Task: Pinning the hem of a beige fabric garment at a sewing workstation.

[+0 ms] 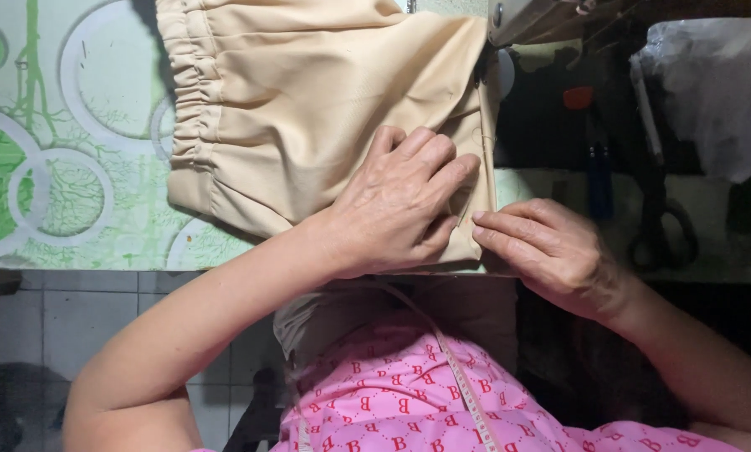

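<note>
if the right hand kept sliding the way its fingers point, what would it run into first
The right hand points its fingers leftward across the beige gathered-waist fabric garment, fingertips already at the folded edge. Going straight on, it would most likely meet the left hand, which lies flat on the same cloth just beside it; the gap looks small.

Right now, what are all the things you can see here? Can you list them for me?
cloth: one, beige, gathered band on its left edge, spread on the table under both hands
table cover: one, white with green circles and branches, on the left
sewing machine: one, pale, top edge, above the cloth's right side
scissors: one, dark, on the right
plastic bag: one, clear, top right
measuring tape: one, white, hanging over the pink top
pink top: one, pink with red letters, bottom
floor tiles: pale, bottom left
left hand: one, flat on the cloth
right hand: one, fingertips pressing the cloth's folded edge
</note>
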